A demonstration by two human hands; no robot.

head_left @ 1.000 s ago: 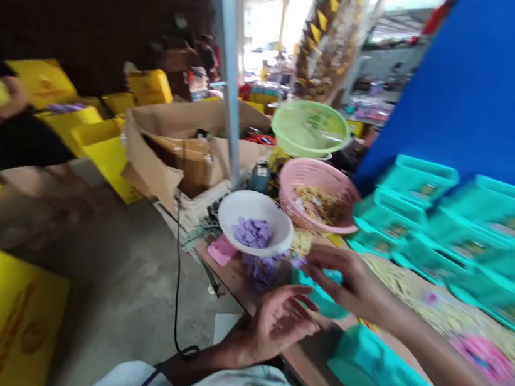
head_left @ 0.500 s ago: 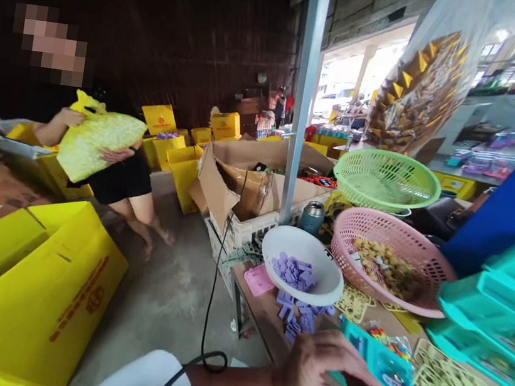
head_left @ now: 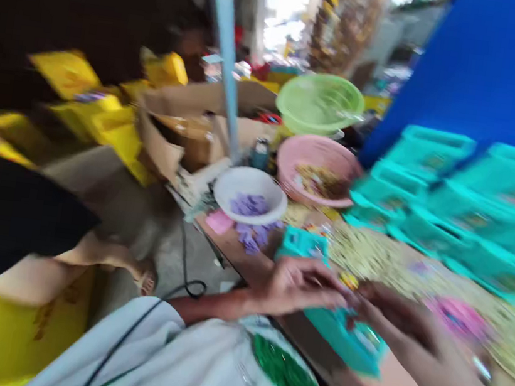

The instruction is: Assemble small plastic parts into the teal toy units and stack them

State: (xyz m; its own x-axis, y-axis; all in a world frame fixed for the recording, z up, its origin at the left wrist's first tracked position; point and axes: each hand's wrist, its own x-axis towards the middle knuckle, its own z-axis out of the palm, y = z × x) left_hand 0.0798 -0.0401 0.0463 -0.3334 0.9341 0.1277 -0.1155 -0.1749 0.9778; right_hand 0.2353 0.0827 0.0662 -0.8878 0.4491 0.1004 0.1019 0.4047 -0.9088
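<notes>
The picture is smeared by motion. My left hand (head_left: 302, 284) and my right hand (head_left: 393, 312) meet fingertip to fingertip over a flat teal box (head_left: 354, 345) lying at the near edge of the wooden table (head_left: 248, 264). Their fingers are blurred, so I cannot tell whether they grip it. A second teal box (head_left: 301, 243) lies just beyond my left hand. Further back stands a white bowl (head_left: 250, 195) of purple pieces, with more purple pieces (head_left: 254, 237) spilled in front of it.
A pink basket (head_left: 317, 169) and a green basket (head_left: 319, 103) stand behind the bowl. Stacked teal boxes (head_left: 451, 193) line the right under a blue board (head_left: 492, 66). Yellow lattice sheets (head_left: 381, 260) cover the table. Another person's leg (head_left: 102, 255) and yellow cartons (head_left: 105, 122) are at left, near a pole (head_left: 223, 55).
The view has swung down and right, and blurred. The other person is now close at the left. My hands are still together at the teal box, now further onto the table.
</notes>
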